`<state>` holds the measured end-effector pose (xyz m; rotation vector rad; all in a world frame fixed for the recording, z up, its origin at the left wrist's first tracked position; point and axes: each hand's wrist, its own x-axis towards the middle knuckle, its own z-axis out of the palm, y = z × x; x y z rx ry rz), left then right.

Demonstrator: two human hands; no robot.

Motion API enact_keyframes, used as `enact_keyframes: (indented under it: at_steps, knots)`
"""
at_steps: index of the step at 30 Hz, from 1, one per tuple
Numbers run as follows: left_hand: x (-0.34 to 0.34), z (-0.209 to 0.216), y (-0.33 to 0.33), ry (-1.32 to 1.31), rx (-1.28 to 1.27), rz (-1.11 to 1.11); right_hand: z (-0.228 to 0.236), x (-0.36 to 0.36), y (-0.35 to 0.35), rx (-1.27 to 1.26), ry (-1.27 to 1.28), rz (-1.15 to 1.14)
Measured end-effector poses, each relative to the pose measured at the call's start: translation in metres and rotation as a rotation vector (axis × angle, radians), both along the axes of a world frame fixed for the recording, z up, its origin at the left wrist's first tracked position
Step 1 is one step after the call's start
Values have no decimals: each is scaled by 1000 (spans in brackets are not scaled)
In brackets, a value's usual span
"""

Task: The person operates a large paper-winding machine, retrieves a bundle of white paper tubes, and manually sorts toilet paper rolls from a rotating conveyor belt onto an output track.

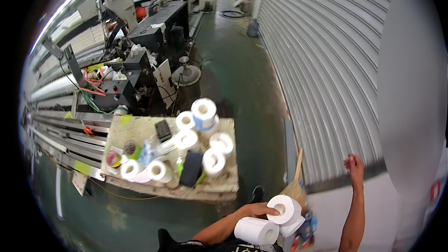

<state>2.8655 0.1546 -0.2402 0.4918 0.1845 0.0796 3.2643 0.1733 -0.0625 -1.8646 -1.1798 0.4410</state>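
Low in front of my body, my left hand [257, 210] grips a white toilet paper roll [291, 206], its thumb at the core hole. A second toilet paper roll [249, 230] lies under my left wrist, close against my dark shirt. Part of another white roll [294, 226] shows below the gripped one. Off to the right, my right hand [355, 167] is raised near the shutter with its fingers curled in and nothing visible in them. Several more paper rolls [204, 108] stand on the wooden table [224, 191] ahead, two of them stacked.
A dark flat object [191, 170], a small black device [163, 130] and tape rolls [113, 158] share the tabletop. Machinery [114, 95] lines the left side, beside a metal drum [186, 75]. A ribbed shutter [322, 65] borders the right; a broom [295, 189] leans near it.
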Motion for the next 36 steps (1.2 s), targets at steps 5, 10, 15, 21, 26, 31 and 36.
enact_keyframes:
  at_steps: [5, 10, 15, 21, 26, 31, 36]
  knots:
    - [129, 2, 190, -79, 83, 110, 26, 41, 266, -76, 139, 418]
    - [135, 45, 347, 155, -137, 465, -50, 124, 467, -288, 281, 477]
    - [135, 54, 505, 247, -233, 772, -89, 125, 754, -187, 180, 723]
    - [131, 74, 622, 266, -416, 1243, -12, -127, 1018, 5, 425, 1194]
    - [107, 23, 724, 183, -264, 1583, 98, -337, 1201, 222, 590, 1356]
    - [114, 102, 820, 284, -425, 1911, 131, -489, 1323, 162, 502, 1260]
    - [114, 111, 901, 265, -537, 2111, 128, -590, 1448, 524, 311, 1234]
